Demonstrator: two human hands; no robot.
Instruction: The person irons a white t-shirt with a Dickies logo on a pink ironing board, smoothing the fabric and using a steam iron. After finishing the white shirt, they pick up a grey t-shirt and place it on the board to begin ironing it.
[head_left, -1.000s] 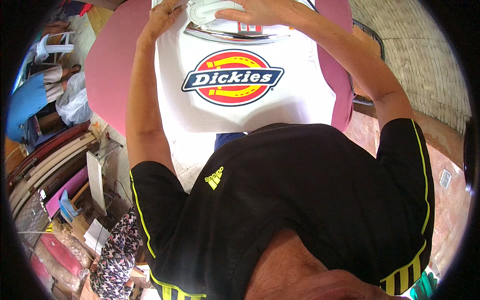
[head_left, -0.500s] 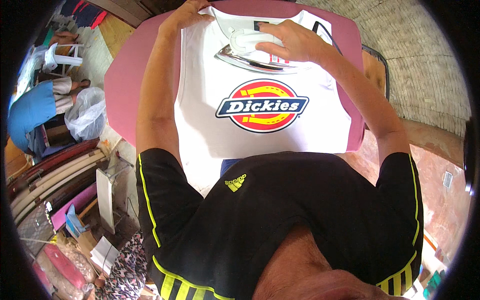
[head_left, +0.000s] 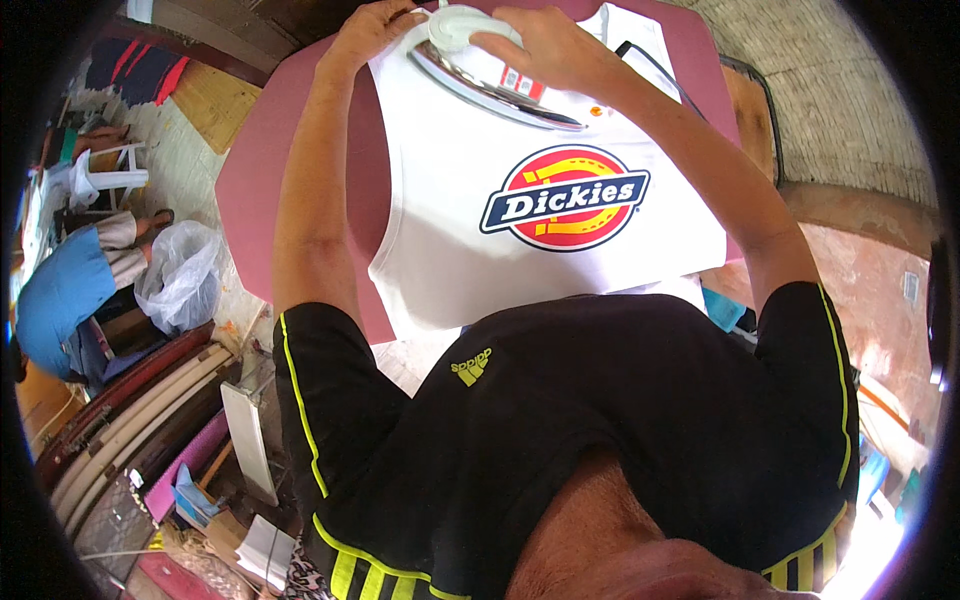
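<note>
A white T-shirt [head_left: 470,230] with a round red, yellow and blue chest print lies flat on a maroon padded board [head_left: 290,150]. An iron [head_left: 480,75] with a shiny metal soleplate and a pale handle rests near the shirt's collar. My right hand [head_left: 545,45] grips the iron's handle from above. My left hand [head_left: 375,25] presses on the shirt's far left shoulder, beside the iron. A dark cord [head_left: 660,75] runs along the shirt's right side.
A seated person in a blue top [head_left: 65,295] is at the far left, beside a white plastic bag [head_left: 185,270] and a white plastic chair [head_left: 105,165]. Stacked boards and clutter [head_left: 150,430] lie at lower left. A woven mat wall [head_left: 850,110] fills the upper right.
The view has shifted, so the shirt and iron sit further right and lower in the picture. Both hands stay at the collar end, the right one still on the iron.
</note>
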